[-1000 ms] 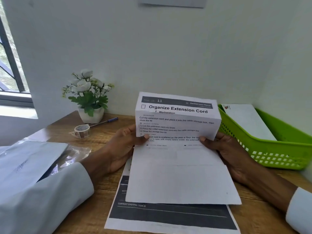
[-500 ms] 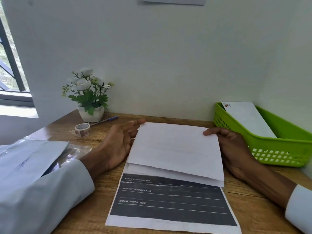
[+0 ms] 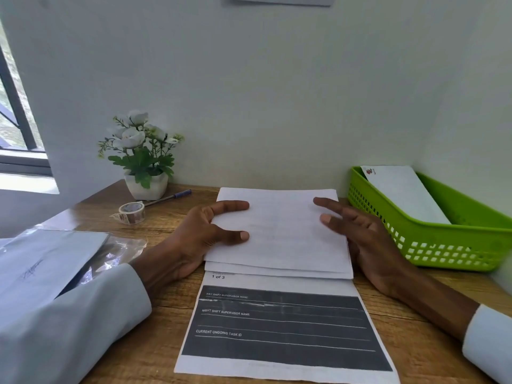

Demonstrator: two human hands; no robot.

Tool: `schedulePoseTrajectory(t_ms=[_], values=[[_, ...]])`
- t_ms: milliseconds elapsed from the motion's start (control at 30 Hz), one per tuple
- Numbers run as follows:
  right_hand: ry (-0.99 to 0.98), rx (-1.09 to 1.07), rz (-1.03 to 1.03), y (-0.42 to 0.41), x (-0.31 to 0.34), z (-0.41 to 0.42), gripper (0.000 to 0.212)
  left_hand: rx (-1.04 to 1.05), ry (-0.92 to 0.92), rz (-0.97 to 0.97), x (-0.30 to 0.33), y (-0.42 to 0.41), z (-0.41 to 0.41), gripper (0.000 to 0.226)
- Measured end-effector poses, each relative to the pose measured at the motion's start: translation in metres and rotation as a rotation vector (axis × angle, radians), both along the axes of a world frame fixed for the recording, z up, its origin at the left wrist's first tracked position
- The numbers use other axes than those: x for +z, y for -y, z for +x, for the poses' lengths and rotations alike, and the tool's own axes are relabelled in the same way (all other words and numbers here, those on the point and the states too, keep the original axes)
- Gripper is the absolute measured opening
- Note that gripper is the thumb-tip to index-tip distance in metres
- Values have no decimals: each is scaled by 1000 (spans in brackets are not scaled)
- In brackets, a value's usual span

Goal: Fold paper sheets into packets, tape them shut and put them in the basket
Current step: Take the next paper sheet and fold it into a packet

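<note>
From the head view, I have my left hand (image 3: 199, 234) and right hand (image 3: 357, 231) flat on the folded sheet (image 3: 279, 234), fingers spread and straight, pressing its 2 side edges; nothing is pinched. The sheet lies between my fingertips, over a printed form (image 3: 279, 325). I judge the fold only part done: the tape roll (image 3: 132, 212), left of my left fingers, sits untouched. The green basket (image 3: 443, 245), right of my right fingers, holds 1 envelope (image 3: 401, 192).

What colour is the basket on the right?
Bright lime green, with a perforated grid wall: the basket shows clearly in the head view, the only one available.
</note>
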State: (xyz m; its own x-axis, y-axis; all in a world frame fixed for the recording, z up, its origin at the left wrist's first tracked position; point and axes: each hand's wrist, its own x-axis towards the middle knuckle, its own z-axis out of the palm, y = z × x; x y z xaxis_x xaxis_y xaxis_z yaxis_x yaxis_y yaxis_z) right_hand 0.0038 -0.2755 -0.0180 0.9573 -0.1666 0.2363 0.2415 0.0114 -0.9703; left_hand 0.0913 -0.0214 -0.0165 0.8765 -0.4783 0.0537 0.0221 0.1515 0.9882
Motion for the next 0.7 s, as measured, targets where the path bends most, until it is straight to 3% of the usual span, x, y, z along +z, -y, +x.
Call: schedulePoseTrajectory(t_ms=[133, 233, 333, 433, 567, 700], values=[[-24, -1, -61, -2, -1, 0, 44, 1, 11, -22, -1, 0, 0, 60], [-48, -25, 14, 1, -1, 3, 44, 41, 56, -28, 0, 1, 1, 54], [-24, -82, 3, 4, 0, 5, 39, 149, 351, 223, 1, -1, 3, 40], [30, -254, -247, 4, 1, 6, 20, 261, 645, 396, -3, -2, 10, 24], [174, -461, -686, 6, 4, 10, 12, 375, 838, 380, -4, -3, 17, 28], [359, -432, -924, -1, 11, 5, 10, 285, 977, 341, 3, 0, 5, 21]])
